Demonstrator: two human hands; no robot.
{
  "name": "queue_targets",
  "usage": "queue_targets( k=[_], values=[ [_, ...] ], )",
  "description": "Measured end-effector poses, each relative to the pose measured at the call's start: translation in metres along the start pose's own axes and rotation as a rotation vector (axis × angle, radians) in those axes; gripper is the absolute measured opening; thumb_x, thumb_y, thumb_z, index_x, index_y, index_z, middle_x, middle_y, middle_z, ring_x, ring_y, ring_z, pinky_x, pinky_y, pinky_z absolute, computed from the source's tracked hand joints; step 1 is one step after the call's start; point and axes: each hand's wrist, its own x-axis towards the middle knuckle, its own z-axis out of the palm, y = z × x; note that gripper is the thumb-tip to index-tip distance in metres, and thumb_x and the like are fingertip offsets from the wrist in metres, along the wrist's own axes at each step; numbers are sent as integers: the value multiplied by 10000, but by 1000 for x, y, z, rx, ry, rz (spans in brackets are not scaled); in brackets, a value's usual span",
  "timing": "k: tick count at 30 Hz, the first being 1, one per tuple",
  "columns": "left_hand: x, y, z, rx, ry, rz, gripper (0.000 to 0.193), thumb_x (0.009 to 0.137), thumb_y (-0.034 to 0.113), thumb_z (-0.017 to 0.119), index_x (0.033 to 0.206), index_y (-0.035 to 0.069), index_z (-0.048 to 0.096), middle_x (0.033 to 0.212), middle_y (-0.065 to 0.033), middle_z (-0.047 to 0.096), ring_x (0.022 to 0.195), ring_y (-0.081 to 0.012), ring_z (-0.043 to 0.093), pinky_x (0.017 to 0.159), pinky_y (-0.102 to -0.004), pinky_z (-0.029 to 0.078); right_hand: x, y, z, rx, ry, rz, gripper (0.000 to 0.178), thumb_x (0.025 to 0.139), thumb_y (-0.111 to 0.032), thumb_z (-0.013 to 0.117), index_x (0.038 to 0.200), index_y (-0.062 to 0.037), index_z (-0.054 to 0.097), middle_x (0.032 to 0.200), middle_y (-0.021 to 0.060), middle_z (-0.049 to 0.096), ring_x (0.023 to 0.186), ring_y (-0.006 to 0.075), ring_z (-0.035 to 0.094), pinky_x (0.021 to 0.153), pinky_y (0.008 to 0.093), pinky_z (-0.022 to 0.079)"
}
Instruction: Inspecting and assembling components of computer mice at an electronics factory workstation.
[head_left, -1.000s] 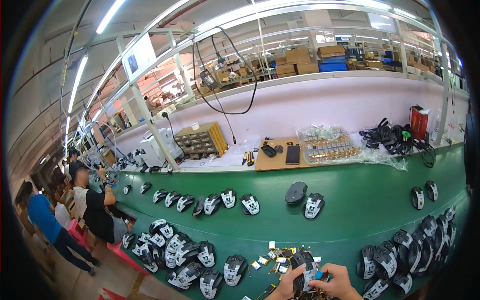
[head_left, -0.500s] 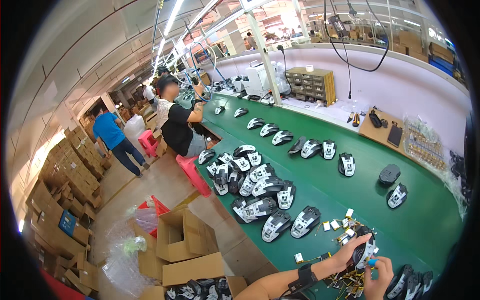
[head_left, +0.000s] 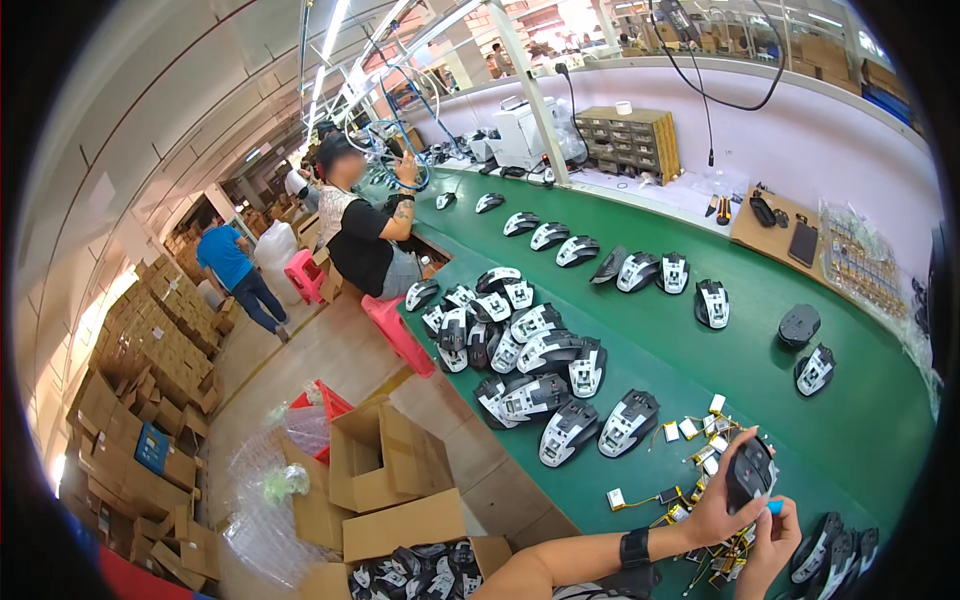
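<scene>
Two-handed by the counter's (head_left: 592, 488) near edge: gripping a mouse (head_left: 750, 474) with left hand (head_left: 718, 510), apparently assembling with right hand (head_left: 773, 542) (unable to tell its grip); probably needing alignment next.

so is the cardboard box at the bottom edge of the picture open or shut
Open: the cardboard box has its flaps spread outward, and black-and-white mouse shells show inside.

Tube lights (head_left: 339, 32) glow; pale wall (head_left: 770, 150) behind green bench (head_left: 650, 340); 2 pink stools (head_left: 398, 333) (1 occupied) on the floor (head_left: 325, 350).
</scene>
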Motion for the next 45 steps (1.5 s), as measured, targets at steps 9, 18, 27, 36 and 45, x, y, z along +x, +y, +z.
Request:
queue_targets(
  k=[9,18,27,36,45],
  values=[
    [7,-5,-7,-131,93,-20,757,900,118,576,1504,82,121,1310,-136,429,1110,-203,530,958,-330,426,-16,-16,25,-569,-27,-518,243,869,23,587,1107,59,619,1160,199,605,1043,334,593,881,382,479],
    [17,-3,-14,-458,258,-427,522,957,241,554,1407,103,328,1071,-76,547,872,-157,609,697,-273,524,-14,-13,12,-537,-120,-558,267,813,55,566,1078,41,595,1102,216,608,993,395,584,887,420,463],
    [11,-4,-14,-439,147,-436,583,966,212,521,1466,114,237,1170,-120,517,958,-193,597,782,-311,514,-17,-19,12,-618,-43,-660,196,784,28,629,979,26,609,918,199,609,812,374,581,733,413,479],
    [11,5,-4,-538,179,-557,503,947,292,568,1370,117,358,1016,-50,520,844,-154,594,647,-268,512,-17,-19,8,-540,-9,-699,206,815,49,616,1019,28,637,891,158,620,714,276,578,594,338,450],
    [17,-2,-4,-498,199,-726,310,931,388,573,1055,117,489,838,-13,554,696,-129,613,556,-246,492,-12,-19,7,-589,-86,-477,185,844,32,588,1022,30,639,844,127,592,678,247,552,582,313,420]
  ],
)
